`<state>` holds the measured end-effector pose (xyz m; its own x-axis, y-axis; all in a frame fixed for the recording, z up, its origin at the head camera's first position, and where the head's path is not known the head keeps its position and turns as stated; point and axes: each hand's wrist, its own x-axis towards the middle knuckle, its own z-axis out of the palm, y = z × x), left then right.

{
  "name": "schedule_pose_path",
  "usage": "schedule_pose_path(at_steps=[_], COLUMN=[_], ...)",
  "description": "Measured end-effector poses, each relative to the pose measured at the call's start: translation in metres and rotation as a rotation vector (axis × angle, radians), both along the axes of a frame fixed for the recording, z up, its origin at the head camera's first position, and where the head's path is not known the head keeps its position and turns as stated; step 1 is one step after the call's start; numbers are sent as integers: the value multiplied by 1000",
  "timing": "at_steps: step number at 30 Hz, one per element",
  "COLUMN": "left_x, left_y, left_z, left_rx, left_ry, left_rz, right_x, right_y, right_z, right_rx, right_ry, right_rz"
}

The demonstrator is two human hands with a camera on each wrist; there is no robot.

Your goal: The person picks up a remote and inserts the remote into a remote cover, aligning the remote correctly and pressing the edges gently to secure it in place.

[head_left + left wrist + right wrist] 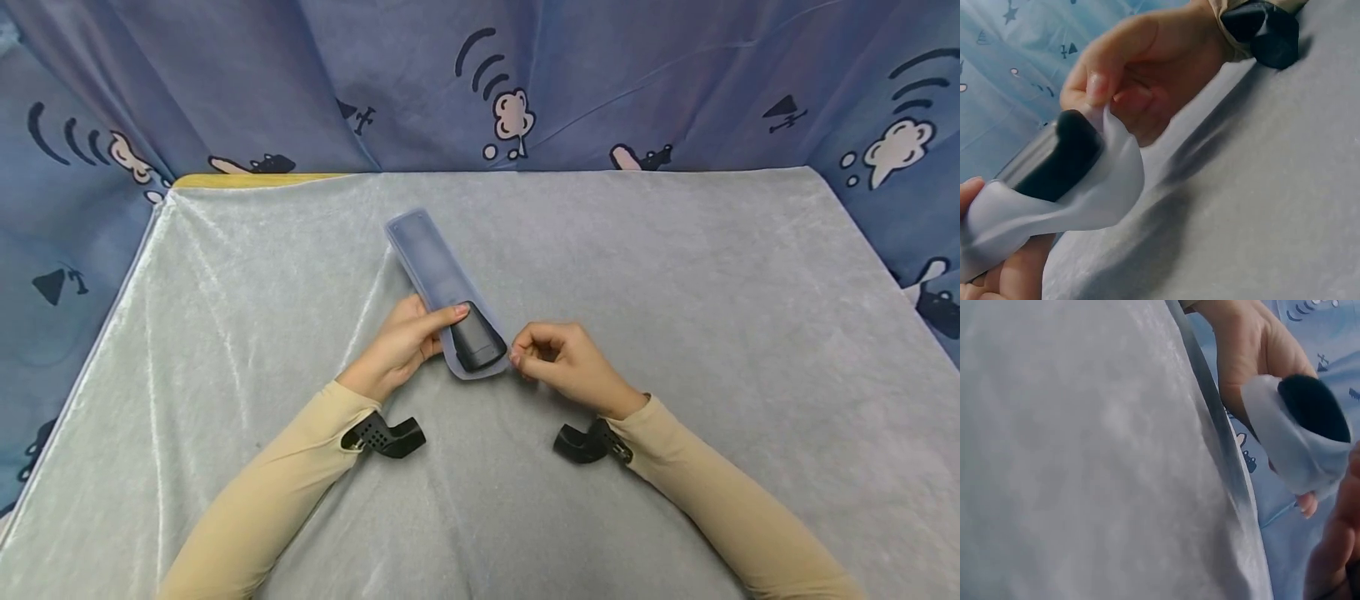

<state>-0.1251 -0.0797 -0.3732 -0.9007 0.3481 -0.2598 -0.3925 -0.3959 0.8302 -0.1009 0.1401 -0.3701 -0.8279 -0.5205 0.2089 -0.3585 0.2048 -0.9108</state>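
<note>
A black remote control (478,337) lies partly inside a translucent silicone cover (435,262), its near end bare while the rest shows dimly through the cover. My left hand (401,342) holds both from the left, thumb on top at the bare part and fingers underneath. At the near right corner, my right hand (570,362) pinches the cover's edge between thumb and finger. In the left wrist view that edge of the cover (1107,181) is pulled up beside the end of the remote control (1063,156). The right wrist view shows the cover (1291,437) sagging below the remote's dark end.
A light grey velvety cloth (675,267) covers the table, with creases on the left. A blue patterned curtain (420,83) hangs behind and at the sides. Yellow material (255,180) shows along the back left edge. Black wrist mounts (390,437) sit at both sleeves.
</note>
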Motion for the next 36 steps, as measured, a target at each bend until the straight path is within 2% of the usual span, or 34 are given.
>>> schedule_pose_path(at_steps=[3,5,9,13,18,22,27,31,36], left_x=[0,0,1,0,1,2,4,7,10], left_y=[1,2,1,-3,-4,-4,-3,-1,1], left_z=[0,0,1,2,1,0,-1,-1,2], left_rx=[-38,-66,-98,-117,-169,-206,-180,-190,-240], left_ry=[19,34,68,82,102,112,152,165,142], left_rz=[19,9,-39,-100,-220,-297,-375,-410,-409], right_x=[2,3,4,4,-2,-12,-29,-39,-42], right_y=[-2,-3,-5,-6,-5,-7,-19,-30,-35], right_z=[1,2,4,5,5,11,20,24,22], right_rx=[37,55,52,-3,-79,-57,-16,-53,-144], right_ry=[76,113,90,1,-99,-175,-286,-382,-462], right_rz=[-5,-7,-4,-13,-111,-172,-170,-160,-147])
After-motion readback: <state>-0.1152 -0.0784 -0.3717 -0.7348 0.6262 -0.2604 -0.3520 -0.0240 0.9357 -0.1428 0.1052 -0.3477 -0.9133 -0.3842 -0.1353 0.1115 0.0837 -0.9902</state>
